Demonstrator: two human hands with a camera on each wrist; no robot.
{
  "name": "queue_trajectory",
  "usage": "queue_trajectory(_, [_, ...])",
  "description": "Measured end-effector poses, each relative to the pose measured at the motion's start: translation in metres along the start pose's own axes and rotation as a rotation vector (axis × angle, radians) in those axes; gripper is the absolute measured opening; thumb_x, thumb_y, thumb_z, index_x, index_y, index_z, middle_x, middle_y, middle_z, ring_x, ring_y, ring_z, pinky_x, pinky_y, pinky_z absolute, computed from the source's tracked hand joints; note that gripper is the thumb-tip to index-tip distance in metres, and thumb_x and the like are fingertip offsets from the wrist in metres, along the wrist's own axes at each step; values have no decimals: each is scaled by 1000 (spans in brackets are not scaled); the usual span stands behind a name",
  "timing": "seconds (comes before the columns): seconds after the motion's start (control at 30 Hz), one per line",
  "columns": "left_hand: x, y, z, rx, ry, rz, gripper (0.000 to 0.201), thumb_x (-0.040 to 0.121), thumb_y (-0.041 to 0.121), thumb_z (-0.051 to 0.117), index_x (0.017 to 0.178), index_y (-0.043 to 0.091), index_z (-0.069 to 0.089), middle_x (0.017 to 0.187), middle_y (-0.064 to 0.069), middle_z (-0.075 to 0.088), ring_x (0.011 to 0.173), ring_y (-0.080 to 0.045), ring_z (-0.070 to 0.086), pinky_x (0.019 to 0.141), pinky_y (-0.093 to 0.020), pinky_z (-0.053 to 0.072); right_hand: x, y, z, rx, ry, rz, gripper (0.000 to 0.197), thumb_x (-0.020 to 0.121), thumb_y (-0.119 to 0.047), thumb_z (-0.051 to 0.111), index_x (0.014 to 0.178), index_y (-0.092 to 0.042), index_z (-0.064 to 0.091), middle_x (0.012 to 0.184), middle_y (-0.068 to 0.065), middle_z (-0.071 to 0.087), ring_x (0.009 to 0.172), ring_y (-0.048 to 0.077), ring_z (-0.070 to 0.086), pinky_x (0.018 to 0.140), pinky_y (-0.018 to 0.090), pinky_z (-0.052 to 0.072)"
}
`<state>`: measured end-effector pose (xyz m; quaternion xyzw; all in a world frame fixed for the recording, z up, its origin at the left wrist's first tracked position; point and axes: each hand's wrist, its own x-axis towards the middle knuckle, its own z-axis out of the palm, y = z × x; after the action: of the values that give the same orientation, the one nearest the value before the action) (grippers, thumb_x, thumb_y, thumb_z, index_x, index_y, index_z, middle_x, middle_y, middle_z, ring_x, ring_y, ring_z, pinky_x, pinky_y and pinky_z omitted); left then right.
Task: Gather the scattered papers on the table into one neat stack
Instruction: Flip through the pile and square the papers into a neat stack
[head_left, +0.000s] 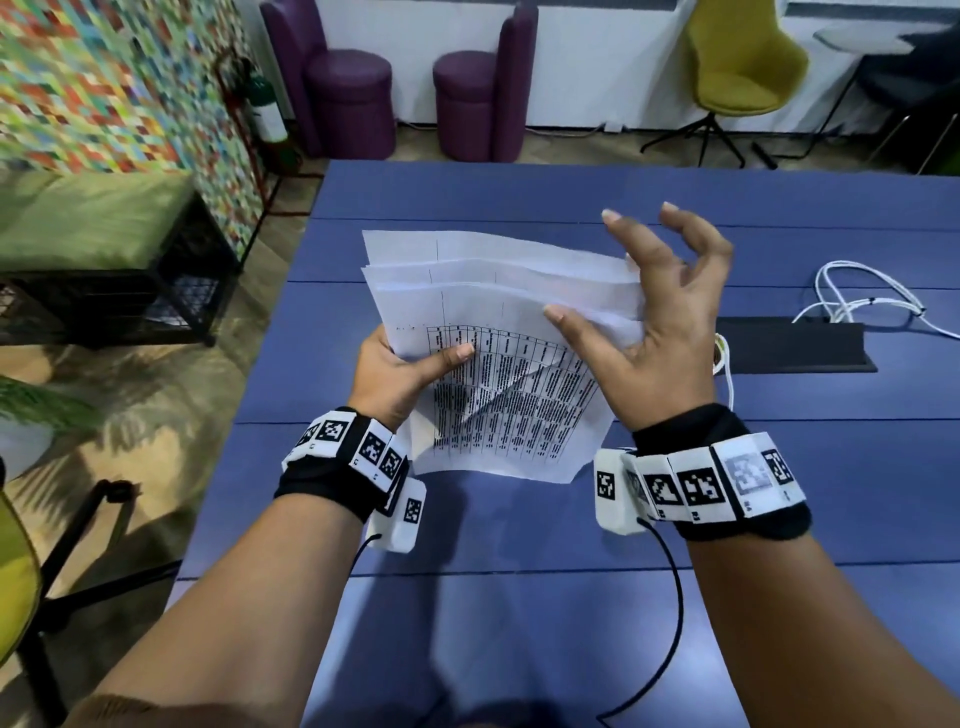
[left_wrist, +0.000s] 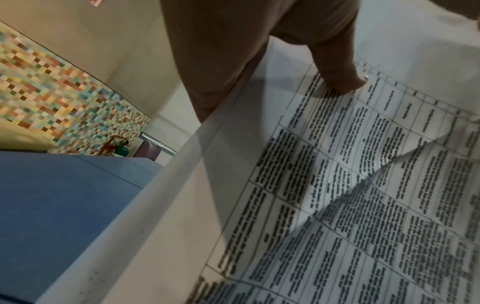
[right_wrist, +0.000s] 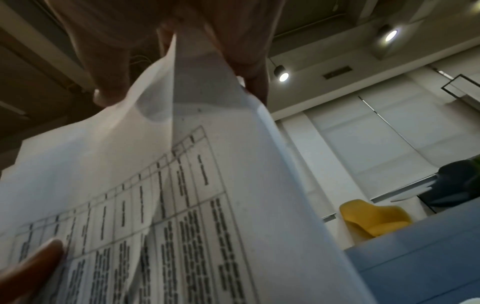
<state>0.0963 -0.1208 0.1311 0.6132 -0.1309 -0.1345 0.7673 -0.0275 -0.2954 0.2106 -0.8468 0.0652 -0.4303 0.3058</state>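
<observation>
Several white printed sheets (head_left: 498, 374) form a fanned, uneven sheaf held up over the blue table (head_left: 519, 519). Their top edges are staggered and the front sheet is creased. My left hand (head_left: 410, 364) grips the sheaf's left edge, thumb on the printed table. The left wrist view shows that thumb (left_wrist: 337, 78) on the sheets (left_wrist: 337, 185). My right hand (head_left: 649, 301) is at the right edge with its thumb lying on the top sheet and its fingers spread and raised. In the right wrist view the sheets (right_wrist: 182, 205) run up between my thumb and fingers (right_wrist: 249, 78).
A white cable (head_left: 852, 291) and a black strip (head_left: 795, 345) lie on the table to the right. The table's left edge drops to the floor beside a green bench (head_left: 93, 223). Purple seats (head_left: 348, 98) and a yellow chair (head_left: 737, 57) stand beyond the far edge.
</observation>
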Motion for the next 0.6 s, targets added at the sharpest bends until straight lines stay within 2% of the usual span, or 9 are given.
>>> queue_trajectory(0.07, [0, 0, 0, -7, 2, 1, 37, 70, -10, 77, 104, 1, 66, 87, 2, 76, 86, -13, 72, 76, -25, 56, -2, 2, -1, -15, -54, -38, 63, 72, -36, 83, 128, -19, 59, 136, 16, 28, 122, 21, 40, 102, 40, 40])
queue_trajectory(0.17, [1, -1, -1, -2, -2, -1, 46, 63, -1, 84, 106, 0, 66, 92, -1, 77, 91, -16, 72, 79, -27, 56, -4, 8, -3, -29, -84, -71, 42, 74, -23, 82, 113, -18, 68, 138, 17, 30, 116, 21, 44, 103, 31, 40])
queue_trajectory(0.23, [2, -1, -2, -1, 2, -4, 44, 63, 4, 82, 104, 3, 68, 94, -3, 76, 93, -18, 71, 81, -29, 56, -6, 10, -2, -41, -62, -71, 48, 74, -12, 80, 118, -18, 65, 137, 18, 31, 112, 18, 45, 104, 23, 37])
queue_trajectory(0.27, [2, -1, -2, 0, 4, -4, 44, 63, 4, 82, 104, 2, 68, 94, -3, 76, 93, -19, 71, 82, -29, 56, -7, 10, -2, -48, -58, -79, 53, 74, -8, 78, 123, -19, 62, 136, 18, 31, 112, 18, 45, 105, 23, 36])
queue_trajectory(0.4, [2, 0, 0, 11, 9, -8, 58, 60, 0, 86, 113, -8, 63, 93, -3, 76, 92, -17, 71, 80, -27, 56, -7, 14, 0, -44, -72, -138, 41, 79, -2, 73, 117, -16, 67, 134, 21, 34, 125, 24, 40, 108, 32, 36])
queue_trajectory(0.47, [2, 0, -1, 12, 14, -11, 61, 60, 0, 85, 115, -11, 61, 94, -3, 76, 92, -17, 71, 79, -27, 55, -7, 16, 2, -53, -73, -133, 47, 77, -1, 73, 121, -15, 65, 133, 21, 34, 125, 26, 40, 108, 37, 36])
queue_trajectory(0.6, [1, 2, 2, 1, 20, 16, 62, 61, 1, 81, 117, -11, 58, 93, -2, 76, 91, -16, 71, 79, -26, 55, -10, 17, 4, -35, -40, -129, 44, 77, 3, 71, 117, -14, 67, 130, 23, 36, 126, 29, 40, 108, 39, 35])
